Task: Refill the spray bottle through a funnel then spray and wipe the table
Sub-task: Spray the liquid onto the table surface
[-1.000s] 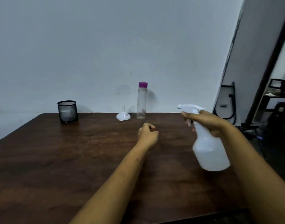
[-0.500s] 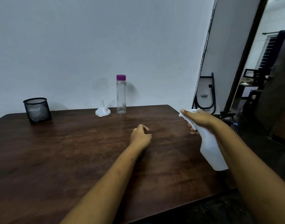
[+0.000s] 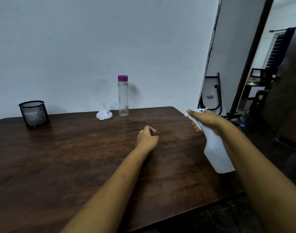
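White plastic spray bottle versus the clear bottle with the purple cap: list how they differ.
The opaque white plastic spray bottle is gripped by the right hand and tilted in the air; the clear bottle with a purple cap stands upright, untouched, on the dark wooden table. The spray bottle is wide-bodied with a trigger head; the clear bottle is slim with a plain round cap. Both have their tops on.

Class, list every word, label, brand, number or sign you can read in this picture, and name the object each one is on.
No text here can be quoted.
The sticker on the white funnel: print too small to read.
The clear bottle with the purple cap: no text visible.
The spray bottle: no text visible.
The black mesh cup: no text visible.
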{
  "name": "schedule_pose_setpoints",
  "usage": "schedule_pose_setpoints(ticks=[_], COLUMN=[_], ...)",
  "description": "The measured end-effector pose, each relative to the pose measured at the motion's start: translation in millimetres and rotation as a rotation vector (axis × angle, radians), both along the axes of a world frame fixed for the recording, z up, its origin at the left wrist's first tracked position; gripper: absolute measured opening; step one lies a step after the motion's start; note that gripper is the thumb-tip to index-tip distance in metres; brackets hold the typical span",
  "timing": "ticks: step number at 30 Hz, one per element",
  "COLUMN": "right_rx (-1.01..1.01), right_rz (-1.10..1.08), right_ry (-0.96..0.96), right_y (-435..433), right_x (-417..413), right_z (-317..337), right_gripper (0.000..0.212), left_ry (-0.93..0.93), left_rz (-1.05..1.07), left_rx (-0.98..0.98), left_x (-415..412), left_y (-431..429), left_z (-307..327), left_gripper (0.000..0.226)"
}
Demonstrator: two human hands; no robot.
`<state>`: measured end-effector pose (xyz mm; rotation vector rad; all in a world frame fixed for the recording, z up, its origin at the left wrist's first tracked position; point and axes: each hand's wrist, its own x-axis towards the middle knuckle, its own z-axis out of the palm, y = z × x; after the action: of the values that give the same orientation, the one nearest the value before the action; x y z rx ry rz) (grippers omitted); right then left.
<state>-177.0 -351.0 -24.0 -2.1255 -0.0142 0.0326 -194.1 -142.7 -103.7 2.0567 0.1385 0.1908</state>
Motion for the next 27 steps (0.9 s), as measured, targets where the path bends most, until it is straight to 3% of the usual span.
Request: schedule_pose_setpoints(ticks=[8, 14, 22, 27], right_rx=[0.098, 0.201, 0.117, 0.105], right_rz=[0.028, 0.01, 0.032, 0.002], right_ry=[0.102, -0.034, 0.137, 0.04], right_y=[-4, -1, 2, 7], right_x=[-15, -11, -12, -1], right_z=[7, 4, 8, 2], right_gripper=[0.039, 0.032, 0.03, 0.04], left_ry=[-0.023, -0.121, -0.084, -0.036], left_rz=[-0.016, -0.084, -0.099, -0.062], left_rx=[-0.039, -0.091, -0.079, -0.074], left_x=[-4, -6, -4, -5], left_y=[-4, -14, -18, -9], left_z=[3, 23, 23, 9], left_gripper=[0.009, 0.014, 0.015, 0.012])
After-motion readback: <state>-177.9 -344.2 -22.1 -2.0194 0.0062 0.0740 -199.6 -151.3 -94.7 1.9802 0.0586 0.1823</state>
